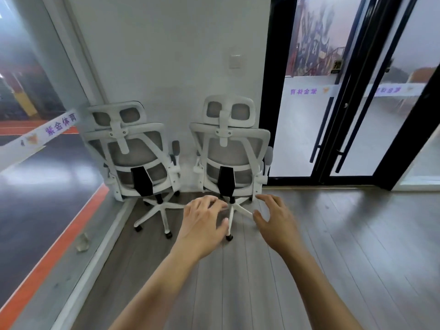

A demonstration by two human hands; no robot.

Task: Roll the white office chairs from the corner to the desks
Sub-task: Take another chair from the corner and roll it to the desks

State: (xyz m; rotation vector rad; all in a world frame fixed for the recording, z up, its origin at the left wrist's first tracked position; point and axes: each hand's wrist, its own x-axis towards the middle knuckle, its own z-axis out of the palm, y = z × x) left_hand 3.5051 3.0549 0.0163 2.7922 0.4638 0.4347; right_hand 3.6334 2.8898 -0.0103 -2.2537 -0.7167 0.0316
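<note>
Nothing is held by either hand. The left hand point(202, 222) and the right hand point(273, 222) are stretched forward with the fingers spread and loosely bent, palms down, and a gap is left between them. Both are seen in front of the wheeled base of the right chair point(232, 148). Whether any fingertip touches that base cannot be told.

The right chair is stood with its back to the camera and its seat turned to the white wall point(178, 55). A white frame, a grey mesh back, a headrest and a black piece low on the spine can be made out, above a white star base on dark castors. The left chair point(135, 151), of the same make, is placed just beside it, also facing the wall, and is set deepest in the corner, close against the glass partition point(35, 91). The two chairs are near each other but apart at the armrests.

Both chairs are stood on a grey plank floor point(333, 234). A pale plate point(234, 59) is fixed to the wall above the right chair. A white strip with purple characters point(42, 134) is run across the glass partition. To the right of the right chair, black-framed glass doors point(357, 91) are shown closed, with long black handles point(317, 144) mounted upright on them.
</note>
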